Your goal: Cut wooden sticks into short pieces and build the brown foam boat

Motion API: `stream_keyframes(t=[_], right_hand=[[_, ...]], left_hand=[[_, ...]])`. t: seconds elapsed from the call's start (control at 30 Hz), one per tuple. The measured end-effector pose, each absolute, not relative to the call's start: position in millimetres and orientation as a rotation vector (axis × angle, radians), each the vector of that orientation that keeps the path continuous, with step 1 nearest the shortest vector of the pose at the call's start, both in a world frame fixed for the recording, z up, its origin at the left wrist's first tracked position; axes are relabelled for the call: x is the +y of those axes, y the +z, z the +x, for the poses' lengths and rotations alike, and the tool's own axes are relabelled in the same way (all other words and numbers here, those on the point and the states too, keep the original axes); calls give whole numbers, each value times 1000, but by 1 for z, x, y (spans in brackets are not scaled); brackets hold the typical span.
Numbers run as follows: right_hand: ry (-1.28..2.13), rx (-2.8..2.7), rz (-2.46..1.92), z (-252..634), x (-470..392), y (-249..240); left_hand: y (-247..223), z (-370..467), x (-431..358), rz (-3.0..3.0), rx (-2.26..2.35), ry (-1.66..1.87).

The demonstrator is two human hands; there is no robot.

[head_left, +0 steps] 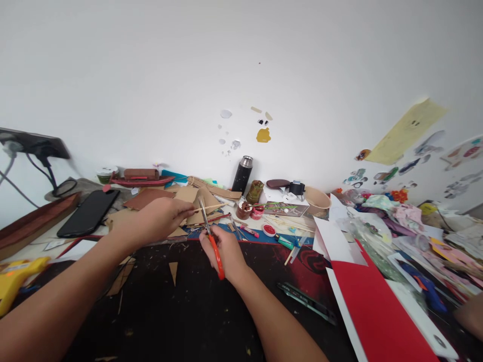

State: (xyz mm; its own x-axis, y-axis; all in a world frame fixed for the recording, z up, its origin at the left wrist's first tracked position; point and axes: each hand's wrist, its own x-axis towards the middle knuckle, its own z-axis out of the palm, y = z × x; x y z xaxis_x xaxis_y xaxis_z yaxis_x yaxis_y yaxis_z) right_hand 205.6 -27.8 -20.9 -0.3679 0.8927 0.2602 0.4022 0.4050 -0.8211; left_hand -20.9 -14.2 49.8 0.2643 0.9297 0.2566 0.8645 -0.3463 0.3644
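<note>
My left hand (162, 218) pinches a thin wooden stick (212, 206) that points to the right. In my right hand (226, 251) are scissors with orange handles (216, 255), their metal blades pointing up and away from me. The stick lies across the blades; whether they are closed on it cannot be made out. Brown cardboard pieces (149, 199) lie behind my left hand. A small cardboard triangle (173, 273) rests on the black mat (151, 322) below my hands.
At the left are a black phone (88, 213) and a yellow glue gun (18, 279). A black flask (242, 176) stands by the wall. On the right lie a green cutter (307, 301), red paper (377, 306) and a cluttered pile. Part of a person's skin shows at the right edge.
</note>
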Motion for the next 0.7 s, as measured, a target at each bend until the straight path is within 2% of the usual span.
stream_keyframes(t=[0.2,0.7], right_hand=[[943,-1884,-1105,204,-25,-25],[856,-1910,-1165,206,-24,-27]], left_hand=[[48,-10,-14,2523,1738,484],[39,-4,-11,2085,1627,781]])
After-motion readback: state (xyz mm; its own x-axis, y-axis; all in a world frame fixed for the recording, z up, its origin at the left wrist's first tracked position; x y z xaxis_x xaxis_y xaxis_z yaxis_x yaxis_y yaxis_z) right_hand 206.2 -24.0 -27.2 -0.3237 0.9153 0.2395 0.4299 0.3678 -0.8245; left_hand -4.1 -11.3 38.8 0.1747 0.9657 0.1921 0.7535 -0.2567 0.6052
